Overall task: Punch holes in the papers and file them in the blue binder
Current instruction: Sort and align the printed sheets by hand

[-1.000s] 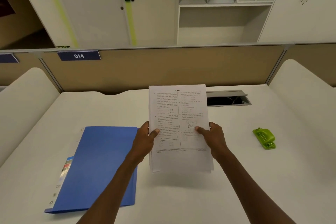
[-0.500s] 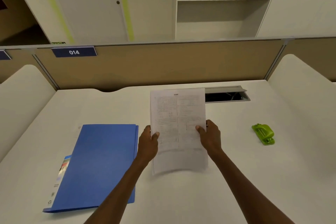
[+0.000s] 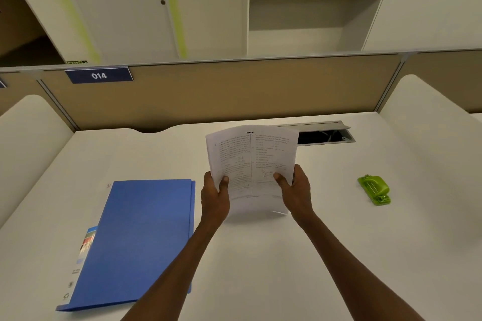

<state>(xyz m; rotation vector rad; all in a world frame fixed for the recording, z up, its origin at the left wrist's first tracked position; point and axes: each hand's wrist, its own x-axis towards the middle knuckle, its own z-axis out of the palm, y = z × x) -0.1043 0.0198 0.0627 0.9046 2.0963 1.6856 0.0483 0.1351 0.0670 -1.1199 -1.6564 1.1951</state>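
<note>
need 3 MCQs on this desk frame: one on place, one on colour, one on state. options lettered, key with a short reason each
1. Where is the hole punch lying?
A. on the binder
B. on the desk, to the right of the hands
C. in the cable hatch

2. What colour is the hole punch?
A. green
B. red
C. black

3. What state is the blue binder in?
A. open, with papers on its rings
B. standing upright
C. closed, flat on the desk

Key:
1 B, it sits alone on the desk beyond the right hand.
2 A, its body is bright green.
3 C, its cover is shut, and the papers are held up between the left hand and the right hand.
</note>
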